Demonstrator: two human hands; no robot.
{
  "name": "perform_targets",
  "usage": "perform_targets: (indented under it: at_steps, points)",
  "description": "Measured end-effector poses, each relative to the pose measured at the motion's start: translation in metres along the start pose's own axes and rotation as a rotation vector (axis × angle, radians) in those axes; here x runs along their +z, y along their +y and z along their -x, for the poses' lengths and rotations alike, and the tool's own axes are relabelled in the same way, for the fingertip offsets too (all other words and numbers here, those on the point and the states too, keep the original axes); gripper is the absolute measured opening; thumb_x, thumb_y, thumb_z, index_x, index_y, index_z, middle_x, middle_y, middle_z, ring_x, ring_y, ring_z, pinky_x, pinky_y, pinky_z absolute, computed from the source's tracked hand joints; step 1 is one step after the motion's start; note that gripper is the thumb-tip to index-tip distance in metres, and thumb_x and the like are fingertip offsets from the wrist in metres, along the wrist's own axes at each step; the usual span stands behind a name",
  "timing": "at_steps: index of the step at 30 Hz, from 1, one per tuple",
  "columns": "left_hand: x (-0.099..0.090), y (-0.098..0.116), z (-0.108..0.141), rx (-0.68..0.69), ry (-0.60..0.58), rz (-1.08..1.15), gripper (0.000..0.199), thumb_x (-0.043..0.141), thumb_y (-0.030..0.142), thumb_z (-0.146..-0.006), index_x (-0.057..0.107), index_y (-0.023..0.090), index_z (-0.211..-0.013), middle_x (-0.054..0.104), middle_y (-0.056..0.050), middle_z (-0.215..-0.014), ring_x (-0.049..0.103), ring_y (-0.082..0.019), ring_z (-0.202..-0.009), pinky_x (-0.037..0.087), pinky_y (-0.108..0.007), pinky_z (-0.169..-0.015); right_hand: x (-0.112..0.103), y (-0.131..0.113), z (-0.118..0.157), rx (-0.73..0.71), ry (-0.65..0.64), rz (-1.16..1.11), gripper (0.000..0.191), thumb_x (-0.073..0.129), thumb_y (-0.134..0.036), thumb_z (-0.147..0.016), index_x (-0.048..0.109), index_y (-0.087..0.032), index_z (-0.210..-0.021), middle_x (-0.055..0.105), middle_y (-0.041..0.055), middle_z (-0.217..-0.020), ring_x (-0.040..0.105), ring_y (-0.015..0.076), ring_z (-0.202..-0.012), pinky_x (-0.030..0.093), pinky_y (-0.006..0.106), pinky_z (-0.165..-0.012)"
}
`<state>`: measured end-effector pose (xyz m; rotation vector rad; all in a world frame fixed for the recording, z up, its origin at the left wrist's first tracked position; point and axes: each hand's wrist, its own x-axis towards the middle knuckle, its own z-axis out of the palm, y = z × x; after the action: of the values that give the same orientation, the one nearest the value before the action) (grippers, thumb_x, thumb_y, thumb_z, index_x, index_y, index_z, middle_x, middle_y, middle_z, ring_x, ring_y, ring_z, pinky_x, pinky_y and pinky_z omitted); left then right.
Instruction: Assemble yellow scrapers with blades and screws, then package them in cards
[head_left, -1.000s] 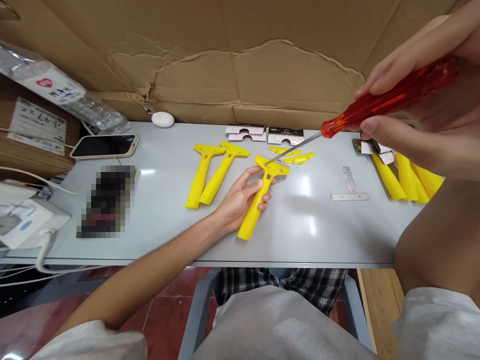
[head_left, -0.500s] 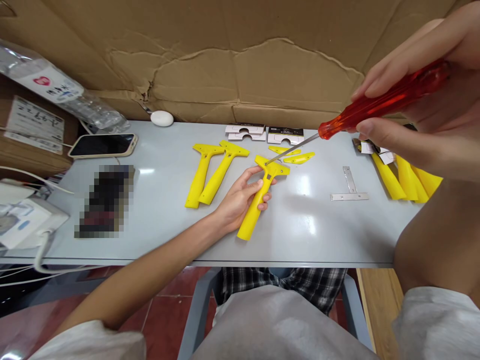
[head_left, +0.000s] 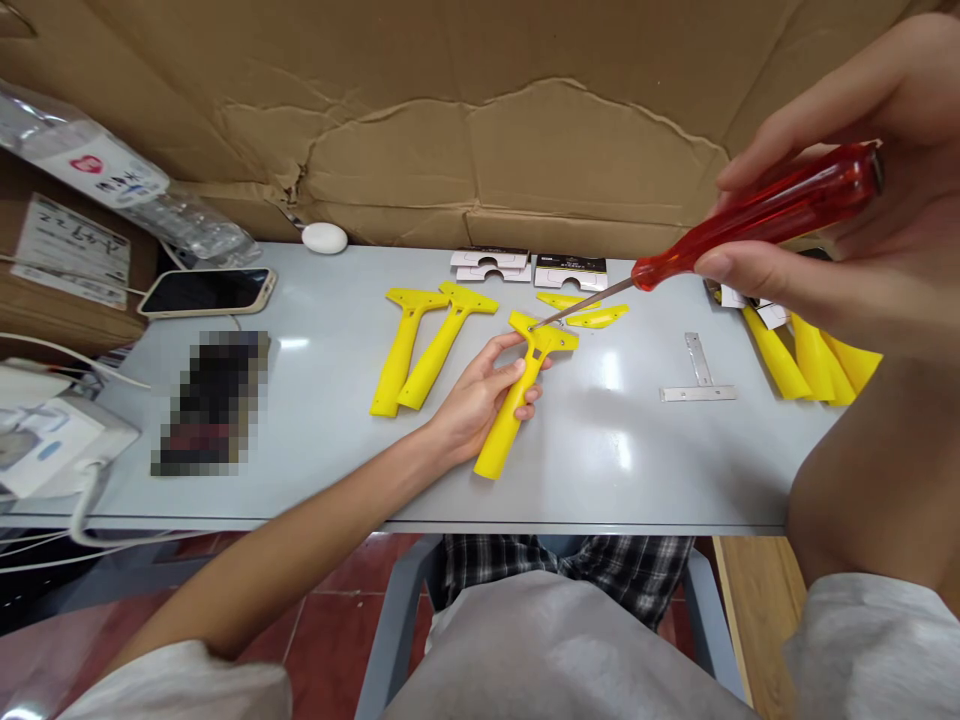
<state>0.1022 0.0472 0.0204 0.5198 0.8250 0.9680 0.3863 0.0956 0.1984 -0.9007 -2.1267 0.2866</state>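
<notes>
My left hand point(head_left: 484, 398) is wrapped round a yellow scraper handle point(head_left: 504, 432), just above the grey table point(head_left: 585, 480). In my right hand point(head_left: 847, 240) is a red screwdriver point(head_left: 765, 212), pinched between thumb and fingers, its tip at the left screw hole of the handle's head. Two more yellow handles point(head_left: 397, 360) lie to the left. Behind the held handle are two small yellow strips point(head_left: 598, 317). Two metal blades point(head_left: 697, 394) form an upside-down T on the table's right part.
A phone point(head_left: 206, 292), a pixelated object point(head_left: 214, 405), a white charger point(head_left: 56, 440) with cables and a plastic bottle point(head_left: 127, 175) are at the left. Black-and-white cards point(head_left: 571, 272) lie at the back. Several yellow handles point(head_left: 780, 355) are at the right. Cardboard point(head_left: 390, 150) stands behind.
My right hand has shifted and its fingers have changed position on the screwdriver, whose handle has turned and dipped slightly. The tip stays at the same hole. My left hand is almost unmoved.
</notes>
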Motion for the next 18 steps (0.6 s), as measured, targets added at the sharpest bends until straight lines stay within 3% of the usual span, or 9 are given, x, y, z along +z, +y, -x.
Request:
perform_targets:
  at_steps: [3, 6, 9, 14, 18]
  points:
    - [0.000, 0.000, 0.000, -0.002, -0.003, 0.000, 0.050, 0.086, 0.021, -0.088, 0.054, 0.027, -0.127, 0.072, -0.008, -0.112, 0.065, -0.013, -0.069, 0.046, -0.020, -0.053, 0.000, -0.004, 0.003, -0.043, -0.058, 0.193, 0.048, 0.089, -0.064, -0.082, 0.077, -0.030, -0.114, 0.073, 0.0013, -0.104, 0.066, 0.0203, -0.087, 0.047, 0.040, -0.069]
    - [-0.001, -0.001, -0.001, -0.004, -0.004, -0.001, 0.049, 0.085, 0.021, -0.089, 0.054, 0.027, -0.127, 0.072, -0.007, -0.113, 0.064, -0.012, -0.068, 0.046, -0.020, -0.053, 0.004, -0.010, 0.004, -0.059, -0.068, 0.206, 0.034, 0.078, -0.058, -0.093, 0.073, -0.031, -0.112, 0.071, -0.0015, -0.105, 0.068, 0.0193, -0.093, 0.053, 0.040, -0.076]
    - [-0.002, -0.001, -0.001, -0.008, 0.000, 0.002, 0.048, 0.084, 0.022, -0.090, 0.053, 0.028, -0.127, 0.072, -0.007, -0.113, 0.064, -0.012, -0.068, 0.046, -0.020, -0.053, 0.007, -0.011, 0.004, -0.085, -0.080, 0.122, 0.031, 0.079, -0.049, -0.092, 0.071, -0.036, -0.118, 0.069, -0.0030, -0.112, 0.071, 0.0199, -0.097, 0.061, 0.042, -0.083]
    - [-0.001, 0.000, -0.001, -0.009, -0.001, 0.003, 0.048, 0.083, 0.021, -0.091, 0.053, 0.027, -0.127, 0.073, -0.007, -0.112, 0.064, -0.012, -0.068, 0.046, -0.020, -0.052, 0.006, -0.007, 0.002, -0.118, -0.183, -0.069, 0.069, 0.085, -0.029, -0.077, 0.065, -0.044, -0.142, 0.062, 0.0005, -0.137, 0.070, 0.0278, -0.111, 0.067, 0.046, -0.082]
    - [0.000, 0.000, -0.001, -0.006, 0.009, 0.006, 0.049, 0.084, 0.020, -0.090, 0.053, 0.027, -0.127, 0.073, -0.008, -0.112, 0.064, -0.012, -0.067, 0.046, -0.020, -0.051, 0.005, -0.006, 0.002, -0.114, -0.159, -0.052, 0.069, 0.085, -0.027, -0.076, 0.066, -0.047, -0.140, 0.060, -0.0006, -0.140, 0.071, 0.0298, -0.113, 0.069, 0.046, -0.078]
